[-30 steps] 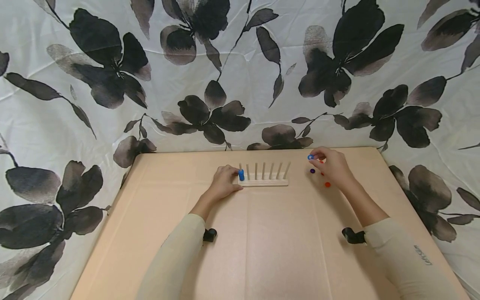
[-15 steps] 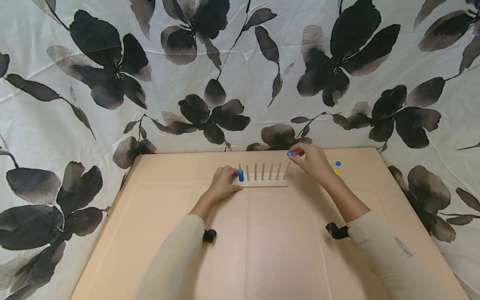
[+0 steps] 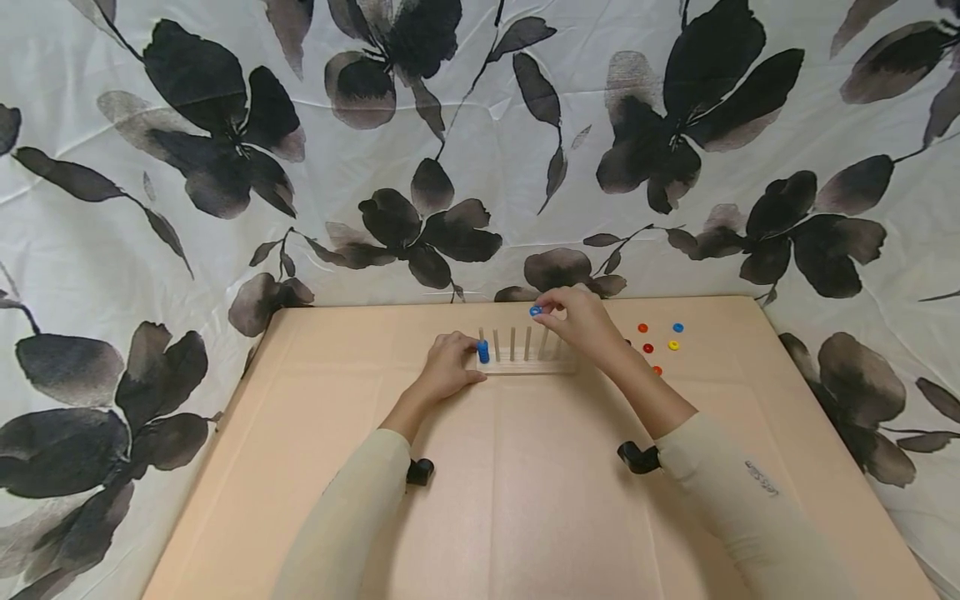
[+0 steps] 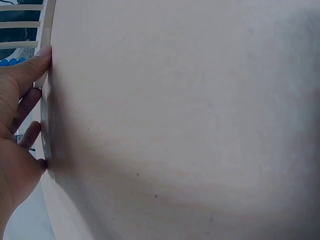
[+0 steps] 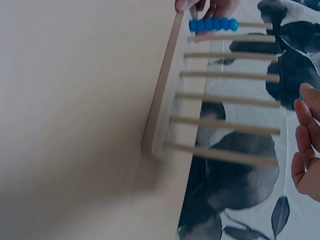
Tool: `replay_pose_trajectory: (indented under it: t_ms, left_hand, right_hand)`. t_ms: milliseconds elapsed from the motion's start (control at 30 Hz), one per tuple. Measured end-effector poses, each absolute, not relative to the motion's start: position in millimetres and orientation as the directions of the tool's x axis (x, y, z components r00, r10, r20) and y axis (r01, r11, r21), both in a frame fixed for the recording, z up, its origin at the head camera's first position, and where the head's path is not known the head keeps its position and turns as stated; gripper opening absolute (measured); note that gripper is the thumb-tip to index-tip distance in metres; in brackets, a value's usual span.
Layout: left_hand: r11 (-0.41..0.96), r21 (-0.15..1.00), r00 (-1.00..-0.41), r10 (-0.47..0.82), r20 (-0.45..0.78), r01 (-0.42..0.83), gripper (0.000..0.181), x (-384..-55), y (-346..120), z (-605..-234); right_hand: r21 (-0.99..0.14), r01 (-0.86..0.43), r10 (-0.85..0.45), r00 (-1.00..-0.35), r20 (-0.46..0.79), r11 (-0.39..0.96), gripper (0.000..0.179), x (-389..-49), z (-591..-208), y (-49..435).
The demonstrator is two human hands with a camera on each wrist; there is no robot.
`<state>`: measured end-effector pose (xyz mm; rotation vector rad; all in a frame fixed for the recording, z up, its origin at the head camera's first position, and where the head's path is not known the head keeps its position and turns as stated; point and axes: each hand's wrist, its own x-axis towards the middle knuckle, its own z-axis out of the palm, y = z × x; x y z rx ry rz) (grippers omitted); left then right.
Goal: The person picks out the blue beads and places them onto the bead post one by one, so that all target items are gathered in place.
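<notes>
A wooden peg rack (image 3: 525,367) with a row of upright pegs stands near the table's far edge. Blue beads (image 5: 215,24) are stacked on its leftmost peg; the other pegs look bare in the right wrist view. My left hand (image 3: 447,367) grips the rack's left end, thumb on the front edge of the base. Between thumb and index finger, my right hand (image 3: 581,323) pinches another blue bead (image 3: 536,311), raised above and behind the middle pegs. In the right wrist view the right hand (image 5: 307,142) appears at the right edge, the bead almost hidden.
Loose beads lie right of the rack: a blue bead (image 3: 678,327), a yellow bead (image 3: 673,345), a red bead (image 3: 648,348) and orange ones (image 3: 642,328). My right forearm partly covers this group. Behind the table (image 3: 495,483) hangs a flowered cloth (image 3: 525,167).
My right hand has carried the blue bead leftward from the loose beads to above the rack, uncovering several beads. The left hand and rack have stayed put.
</notes>
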<state>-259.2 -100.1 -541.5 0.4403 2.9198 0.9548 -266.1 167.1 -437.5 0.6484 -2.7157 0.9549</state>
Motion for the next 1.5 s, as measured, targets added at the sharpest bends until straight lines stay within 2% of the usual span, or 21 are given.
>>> replay_pose_trajectory:
  t_ms: [367, 600, 867, 1500]
  left_hand:
    - [0.771, 0.585, -0.96, 0.274, 0.05, 0.25, 0.059, -262, -100, -542]
    - [0.769, 0.585, -0.959, 0.278, 0.056, 0.257, 0.058, -264, -101, -542]
    - [0.765, 0.585, -0.956, 0.286, 0.065, 0.268, 0.057, -263, -101, -542]
    - [0.757, 0.588, -0.953, 0.289, 0.091, 0.285, 0.054, -260, -100, -542]
  right_hand:
    - [-0.549, -0.492, -0.397, -0.87, 0.292, 0.675, 0.016, -269, -435, 126]
    - [-0.471, -0.551, -0.46, -0.835, 0.302, 0.689, 0.018, -273, -438, 109]
    - [-0.433, -0.556, -0.47, -0.831, 0.296, 0.71, 0.018, -274, -444, 97]
    - [-0.419, -0.534, -0.476, -0.845, 0.243, 0.735, 0.018, -273, -455, 90]
